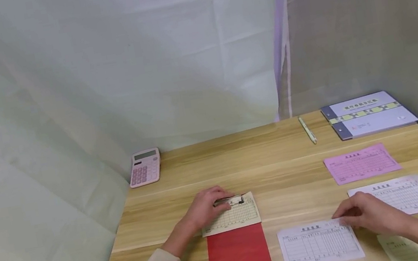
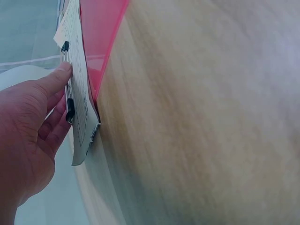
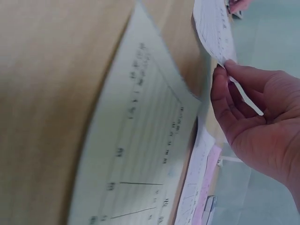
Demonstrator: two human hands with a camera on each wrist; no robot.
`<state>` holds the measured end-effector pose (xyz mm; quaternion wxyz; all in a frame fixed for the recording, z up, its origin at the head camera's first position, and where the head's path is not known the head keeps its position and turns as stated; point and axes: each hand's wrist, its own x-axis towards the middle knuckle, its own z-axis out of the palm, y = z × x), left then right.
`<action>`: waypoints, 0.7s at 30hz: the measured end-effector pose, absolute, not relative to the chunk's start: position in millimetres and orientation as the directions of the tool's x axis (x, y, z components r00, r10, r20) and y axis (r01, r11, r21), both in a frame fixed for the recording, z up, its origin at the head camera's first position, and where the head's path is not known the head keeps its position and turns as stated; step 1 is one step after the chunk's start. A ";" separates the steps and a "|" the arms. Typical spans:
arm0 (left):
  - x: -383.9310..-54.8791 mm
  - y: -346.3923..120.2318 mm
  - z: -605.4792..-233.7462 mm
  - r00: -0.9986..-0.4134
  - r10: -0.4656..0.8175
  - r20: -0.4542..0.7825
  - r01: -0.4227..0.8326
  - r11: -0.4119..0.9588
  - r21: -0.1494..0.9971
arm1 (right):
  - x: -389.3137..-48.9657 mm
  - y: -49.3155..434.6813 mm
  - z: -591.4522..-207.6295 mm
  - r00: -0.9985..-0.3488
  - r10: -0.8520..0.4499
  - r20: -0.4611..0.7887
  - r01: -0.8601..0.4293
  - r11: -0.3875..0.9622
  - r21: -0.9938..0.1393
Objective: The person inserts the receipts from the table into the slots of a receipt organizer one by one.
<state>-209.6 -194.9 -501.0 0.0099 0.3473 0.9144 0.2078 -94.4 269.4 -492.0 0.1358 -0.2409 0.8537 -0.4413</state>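
My left hand [image 1: 206,208] is at the top of a red clipboard [image 1: 237,256], gripping its metal clip [image 2: 68,84] with the thumb in front and the fingers behind. Under the clip lies a pale yellow printed form [image 1: 235,220], which covers the board's upper part; one end of the paper bends up in the left wrist view. To the right of the board, a white printed form [image 1: 317,246] has its upper right corner pinched between the thumb and fingers of my right hand [image 1: 368,214].
A second white form [image 1: 407,196], a pink form [image 1: 359,164] and a pale yellow form [image 3: 136,140] lie at the right, the yellow one partly under my right forearm. Farther back are a pink calculator [image 1: 144,167], a pen [image 1: 307,130] and a ledger book [image 1: 370,113]. Curtains hang behind the table.
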 end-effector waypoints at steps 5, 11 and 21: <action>-210.0 -194.7 -501.3 -0.764 0.634 0.116 0.624 0.683 0.378 | -100.0 264.1 -484.3 -0.869 -0.492 -0.052 -0.203 0.451 -0.869; -209.0 -194.0 -501.0 -0.765 0.634 0.113 0.627 0.692 0.357 | -111.6 254.4 -472.2 -0.878 -0.476 -0.058 -0.159 0.402 -0.902; -208.3 -192.5 -498.4 -0.759 0.643 0.103 0.636 0.698 0.329 | -136.7 230.7 -457.4 -0.879 -0.477 -0.005 -0.193 0.366 -0.911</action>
